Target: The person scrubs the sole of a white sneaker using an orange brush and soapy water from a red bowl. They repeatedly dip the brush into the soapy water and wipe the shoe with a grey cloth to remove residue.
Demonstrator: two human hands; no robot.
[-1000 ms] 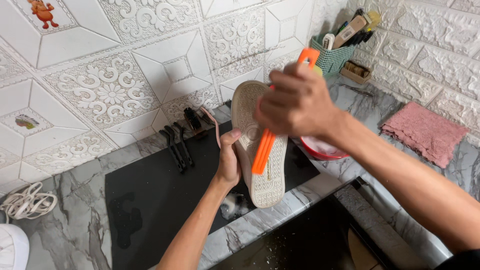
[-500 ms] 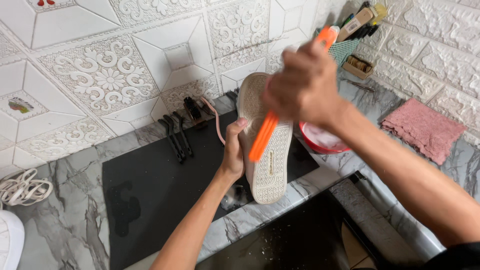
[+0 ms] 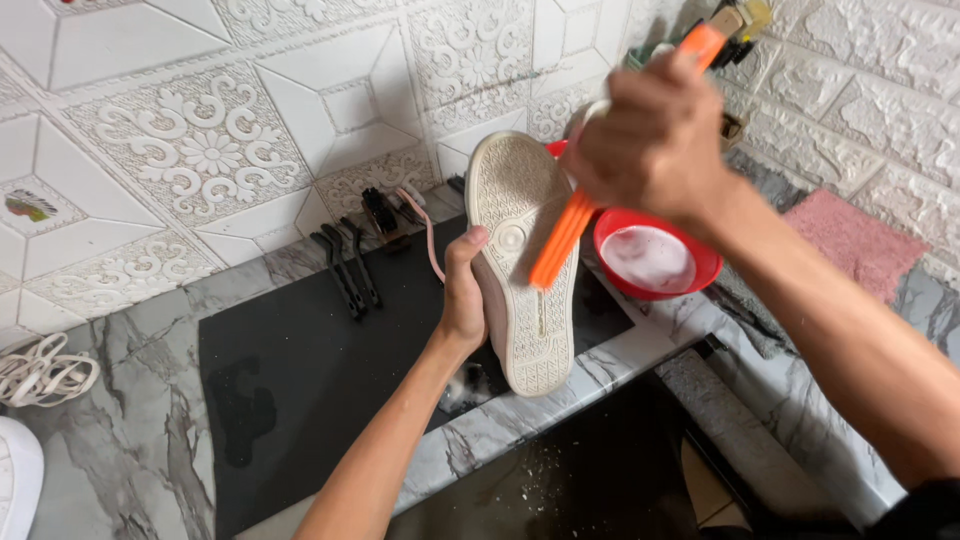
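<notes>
Left hand (image 3: 465,300): closed around the side of the pale shoe (image 3: 525,270), thumb hooked over the sole's edge, holding it sole-up and tilted above the black mat (image 3: 300,380).
Right hand (image 3: 650,140): clenched on the orange brush (image 3: 565,235), whose lower end lies against the middle of the sole.
Shoe position: in the air over the mat's right half, toe end hanging out past the front edge of the tabletop (image 3: 130,470), heel end toward the tiled wall.
Slip risk: the shoe is held from one side only; a hard stroke of the brush could, I judge, twist it out of the left hand, and it would fall past the front edge to the dark floor below.
Bowl risk: the red bowl (image 3: 700,280) of foamy white liquid sits just beside the shoe, under the right forearm; a wide stroke or a dropped elbow could knock it and spill it across the mat.
Splash risk: wet patches already show on the mat; flicked foam could reach the pink cloth (image 3: 860,240) near the tabletop's right edge.
Clutter: black brushes (image 3: 350,265) along the mat's back edge and white laces (image 3: 40,370) at the left edge lie well apart from the stroke.
</notes>
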